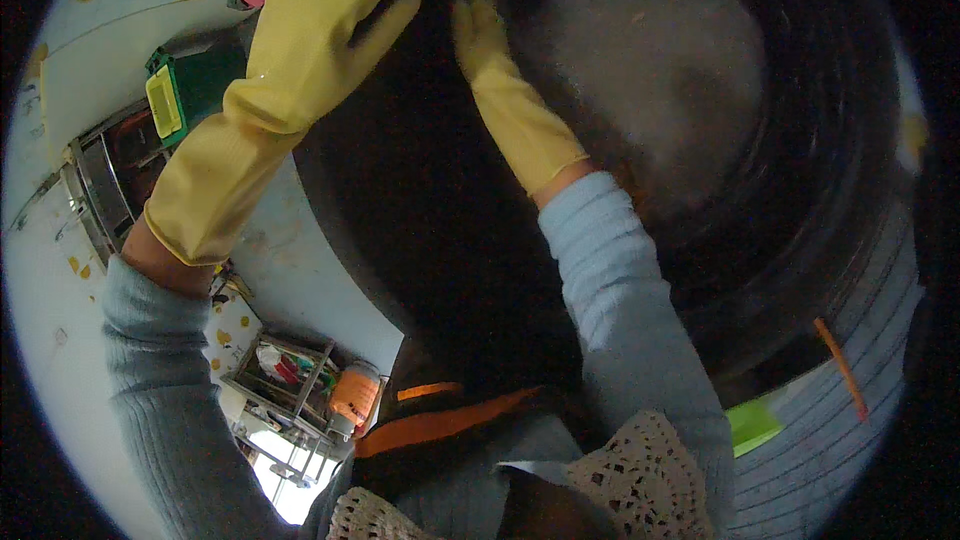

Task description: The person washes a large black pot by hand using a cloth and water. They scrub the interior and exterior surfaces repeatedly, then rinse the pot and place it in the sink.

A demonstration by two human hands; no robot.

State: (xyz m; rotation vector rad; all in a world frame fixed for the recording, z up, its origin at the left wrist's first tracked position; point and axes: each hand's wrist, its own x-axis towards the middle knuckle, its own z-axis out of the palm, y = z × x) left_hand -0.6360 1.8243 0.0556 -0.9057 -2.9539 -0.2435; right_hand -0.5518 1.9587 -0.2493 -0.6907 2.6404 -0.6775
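My left hand, in a yellow rubber glove, is raised at the top left with its fingers spread; the upper fingertips are cut off by the frame. Nothing shows in it. My right hand, in a matching glove, reaches over a large dark round vessel. Its extended fingers fade into shadow, so whether they touch or hold anything is hidden. To the right of that hand lies the vessel's pale grey round middle, blurred and dim.
At the left stand a dark green container with a yellow-green panel and a metal rack. Lower down are a cluttered shelf and an orange tub. An orange strip and a bright green piece show at lower right.
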